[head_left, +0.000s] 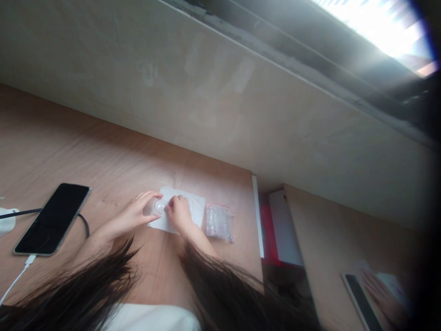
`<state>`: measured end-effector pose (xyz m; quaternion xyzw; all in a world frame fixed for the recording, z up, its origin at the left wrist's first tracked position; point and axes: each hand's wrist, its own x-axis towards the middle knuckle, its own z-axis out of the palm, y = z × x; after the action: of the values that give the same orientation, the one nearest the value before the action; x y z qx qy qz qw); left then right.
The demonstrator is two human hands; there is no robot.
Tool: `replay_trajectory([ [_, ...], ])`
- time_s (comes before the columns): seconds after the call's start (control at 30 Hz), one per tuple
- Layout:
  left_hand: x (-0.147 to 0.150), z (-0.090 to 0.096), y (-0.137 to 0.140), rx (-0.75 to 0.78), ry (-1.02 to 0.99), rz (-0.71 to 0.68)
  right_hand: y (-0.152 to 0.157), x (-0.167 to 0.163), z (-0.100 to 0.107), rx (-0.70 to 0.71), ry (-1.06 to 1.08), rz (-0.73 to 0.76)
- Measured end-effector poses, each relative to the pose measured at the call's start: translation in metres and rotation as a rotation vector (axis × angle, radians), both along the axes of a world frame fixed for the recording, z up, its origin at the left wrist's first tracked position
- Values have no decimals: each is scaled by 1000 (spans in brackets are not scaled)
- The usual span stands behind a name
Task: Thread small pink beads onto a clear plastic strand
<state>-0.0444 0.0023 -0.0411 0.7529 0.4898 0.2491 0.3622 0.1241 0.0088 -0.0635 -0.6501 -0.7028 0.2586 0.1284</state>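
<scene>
Thumb and fingers of my left hand (pixel 138 210) curve around the edges of a small clear round piece (pixel 159 206), gripping it from the left. Close to its right side, my right hand (pixel 179 214) has its fingertips pinched together; whatever lies between them is too small or hidden to make out. Beneath both hands a white sheet or flat packet (pixel 196 207) lies on the wooden table (pixel 113 161). Just right of it is a clear plastic zip bag (pixel 219 224) with small contents that I cannot identify.
A dark-screened phone (pixel 53 220) lies at left, with a white charging cable (pixel 14 285) plugged in and a black cable (pixel 84 224) under it. Beyond the table stands a wall (pixel 206 101). Across a gap, another person's hand (pixel 379 287) is beside a phone-like device (pixel 361 301).
</scene>
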Motion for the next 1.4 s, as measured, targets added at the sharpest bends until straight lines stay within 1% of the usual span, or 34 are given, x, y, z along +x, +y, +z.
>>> replay_trajectory([
  [0.07,0,-4,1,0,2,-7,0,3,7,28,143,-114],
  [0.13,1,-7,1,-10,-7,-11,-2,5,20,65,311,-180],
  [0.17,2,-7,1,-15,-16,-8,-2,5,28,77,386,-165],
  [0.23,4,-5,1,-19,-38,8,-3,5,41,81,483,-74],
  [0.27,5,-3,1,-22,-45,15,-3,5,44,77,504,-41],
  [0.3,6,0,1,-26,-49,21,-3,4,46,75,506,-40],
  [0.37,7,6,0,-39,-58,24,-2,4,42,89,456,-119],
  [0.43,7,12,0,-58,-64,22,0,3,30,105,334,-200],
  [0.47,7,14,0,-65,-67,22,0,3,24,102,260,-206],
  [0.57,5,20,-1,-83,-62,31,-2,-3,7,60,66,-113],
  [0.63,5,24,-2,-89,-62,34,-4,-7,1,51,-10,-58],
  [0.7,6,28,-2,-100,-60,28,-5,-11,-2,54,-55,-43],
  [0.77,6,31,-3,-115,-57,22,-5,-12,-3,50,-68,-45],
  [0.83,7,31,-3,-121,-55,24,-3,-11,0,45,-32,-69],
  [0.9,6,27,-3,-111,-55,33,-3,-9,8,57,78,-130],
  [0.97,6,20,-2,-95,-58,38,-3,-6,22,86,237,-177],
  [1.03,6,15,-1,-83,-67,38,-4,-3,35,106,381,-150],
  [1.1,6,12,0,-78,-76,33,-5,-1,42,108,440,-105],
  [1.17,6,13,0,-77,-78,27,-7,1,40,105,392,-118],
  [1.27,7,16,0,-80,-72,18,-8,3,23,64,198,-141],
  [1.33,6,18,0,-84,-69,15,-8,2,11,20,86,-97],
  [1.4,5,17,0,-87,-63,15,-9,1,3,7,15,-48],
])
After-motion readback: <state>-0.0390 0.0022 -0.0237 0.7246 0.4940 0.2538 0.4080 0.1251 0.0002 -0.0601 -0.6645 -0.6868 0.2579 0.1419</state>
